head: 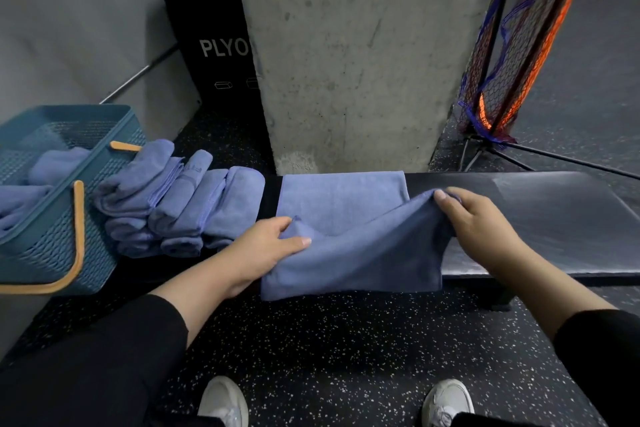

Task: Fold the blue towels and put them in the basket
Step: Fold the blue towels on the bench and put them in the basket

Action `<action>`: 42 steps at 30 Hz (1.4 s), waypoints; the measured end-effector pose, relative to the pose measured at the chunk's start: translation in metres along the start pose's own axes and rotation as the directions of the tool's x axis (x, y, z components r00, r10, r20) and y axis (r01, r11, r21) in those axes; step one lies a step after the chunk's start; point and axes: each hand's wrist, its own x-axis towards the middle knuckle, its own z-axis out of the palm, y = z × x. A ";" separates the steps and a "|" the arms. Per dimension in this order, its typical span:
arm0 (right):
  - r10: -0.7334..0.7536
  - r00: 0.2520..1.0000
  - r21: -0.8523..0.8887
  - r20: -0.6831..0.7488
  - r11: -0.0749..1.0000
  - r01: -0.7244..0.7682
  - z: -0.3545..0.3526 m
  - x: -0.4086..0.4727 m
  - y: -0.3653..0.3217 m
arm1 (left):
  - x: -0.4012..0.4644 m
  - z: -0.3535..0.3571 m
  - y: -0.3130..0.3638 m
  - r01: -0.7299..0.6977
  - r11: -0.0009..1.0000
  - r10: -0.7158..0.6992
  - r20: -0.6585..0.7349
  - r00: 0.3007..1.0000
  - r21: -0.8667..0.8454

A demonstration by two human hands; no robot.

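1 towel [346, 246] being worked: spread on the dark surface [554, 218] at centre, long axis 9–3, near edge draped over the front. Left hand [266, 246] pinches its left corner, thumb on top; right hand [474, 215] grips the right corner, lifted and pulled toward 9. Stack [180, 201] of folded towels at 9 on the surface, roughly 5–6, exact count unclear, folds running 12–6. 1 basket [52, 218] at far 9, touching the stack, with at least 2 towels inside [20, 204]. 2 orange handles.
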 end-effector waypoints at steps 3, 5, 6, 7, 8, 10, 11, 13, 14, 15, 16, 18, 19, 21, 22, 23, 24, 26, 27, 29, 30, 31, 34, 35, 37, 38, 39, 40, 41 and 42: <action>0.112 0.992 0.103 -0.057 0.989 -0.106 0.015 0.028 0.000 | 0.032 -0.004 0.010 -0.024 0.995 0.045 -0.236 0.971 0.094; 0.133 0.987 -0.051 -0.087 0.989 -0.138 0.025 0.050 0.006 | 0.055 -0.006 0.018 -0.008 0.981 0.081 -0.374 0.924 0.193; 0.148 0.984 -0.107 -0.096 0.982 -0.158 0.030 0.060 0.010 | 0.068 -0.007 0.020 0.002 0.973 0.096 -0.413 0.905 0.231; 0.160 0.982 -0.140 -0.097 0.975 -0.173 0.036 0.069 0.013 | 0.080 -0.008 0.021 0.012 0.965 0.105 -0.430 0.897 0.261; 0.166 0.982 -0.160 -0.089 0.971 -0.179 0.041 0.078 0.017 | 0.091 -0.007 0.019 0.024 0.954 0.112 -0.430 0.896 0.299; 0.167 0.985 -0.256 -0.031 0.952 -0.169 0.053 0.090 0.024 | 0.111 -0.005 0.007 0.049 0.905 0.126 -0.377 0.918 0.422; 0.160 0.987 -0.318 0.011 0.936 -0.148 0.059 0.094 0.028 | 0.118 -0.003 -0.001 0.059 0.867 0.130 -0.338 0.932 0.495; 0.160 0.985 -0.430 0.060 0.895 -0.120 0.067 0.099 0.034 | 0.125 0.000 -0.013 0.045 0.772 0.155 -0.257 0.954 0.634; 0.164 0.984 -0.457 0.066 0.882 -0.117 0.068 0.100 0.036 | 0.126 0.002 -0.016 0.042 0.734 0.164 -0.237 0.957 0.678; 0.173 0.982 -0.477 0.069 0.871 -0.120 0.069 0.101 0.037 | 0.125 0.002 -0.016 0.042 0.713 0.171 -0.231 0.958 0.700; 0.178 0.981 -0.500 0.077 0.858 -0.117 0.068 0.100 0.037 | 0.124 0.003 -0.016 0.038 0.700 0.180 -0.227 0.957 0.714; 0.172 0.979 -0.549 0.110 0.831 -0.084 0.066 0.096 0.033 | 0.117 0.004 -0.013 0.024 0.674 0.182 -0.197 0.963 0.738; 0.165 0.978 -0.571 0.127 0.818 -0.064 0.064 0.092 0.031 | 0.113 0.005 -0.011 0.009 0.658 0.176 -0.165 0.970 0.753; 0.184 0.971 -0.614 0.155 0.787 -0.051 0.058 0.083 0.028 | 0.102 0.007 -0.009 -0.017 0.633 0.151 -0.101 0.983 0.774; 0.210 0.963 -0.626 0.172 0.777 -0.058 0.054 0.078 0.028 | 0.096 0.008 -0.009 -0.030 0.624 0.141 -0.074 0.987 0.781; 0.231 0.954 -0.637 0.191 0.769 -0.059 0.050 0.073 0.029 | 0.090 0.007 -0.008 -0.042 0.623 0.129 -0.050 0.990 0.781; 0.257 0.944 -0.640 0.205 0.765 -0.069 0.045 0.067 0.027 | 0.083 0.007 -0.007 -0.052 0.630 0.118 -0.029 0.993 0.775; 0.289 0.920 -0.668 0.264 0.743 -0.041 0.035 0.054 0.023 | 0.069 0.004 -0.008 -0.075 0.654 0.097 0.014 0.995 0.753; 0.294 0.903 -0.682 0.314 0.732 -0.001 0.031 0.048 0.021 | 0.061 0.003 -0.008 -0.088 0.661 0.087 0.041 0.995 0.745; 0.313 0.885 -0.680 0.344 0.733 0.005 0.023 0.035 0.017 | 0.047 0.002 -0.011 -0.113 0.667 0.077 0.083 0.994 0.737; 0.298 0.896 -0.639 0.329 0.769 -0.022 0.019 0.030 0.016 | 0.042 0.001 -0.014 -0.129 0.675 0.085 0.097 0.992 0.726; 0.252 0.913 -0.599 0.321 0.801 -0.011 0.015 0.026 0.015 | 0.037 -0.001 -0.014 -0.144 0.695 0.098 0.106 0.990 0.704; 0.198 0.929 -0.237 0.312 0.963 -0.126 0.004 0.016 0.010 | 0.031 -0.011 -0.011 -0.128 0.892 0.101 0.086 0.991 0.434; 0.214 0.921 -0.036 0.325 0.976 -0.214 0.001 0.015 0.009 | 0.027 -0.014 -0.006 -0.115 0.959 0.095 0.089 0.991 0.260; 0.248 0.896 0.257 0.368 0.899 -0.354 -0.005 0.015 0.003 | 0.023 -0.018 0.007 -0.052 0.996 0.061 0.117 0.991 -0.076; 0.240 0.902 0.317 0.358 0.878 -0.359 -0.007 0.018 0.001 | 0.023 -0.019 0.013 -0.014 0.983 0.036 0.123 0.992 -0.182; 0.234 0.918 0.361 0.319 0.866 -0.347 -0.007 0.023 -0.004 | 0.026 -0.019 0.020 0.003 0.971 0.023 0.106 0.994 -0.241; 0.222 0.938 0.408 0.266 0.856 -0.318 -0.007 0.030 -0.005 | 0.033 -0.021 0.024 0.001 0.964 0.017 0.065 0.998 -0.267; 0.224 0.953 0.443 0.204 0.847 -0.294 -0.006 0.039 -0.009 | 0.043 -0.022 0.029 -0.017 0.966 0.017 -0.003 1.000 -0.260; 0.220 0.968 0.430 0.119 0.867 -0.250 -0.004 0.051 -0.011 | 0.057 -0.025 0.030 -0.042 0.979 0.022 -0.098 0.995 -0.198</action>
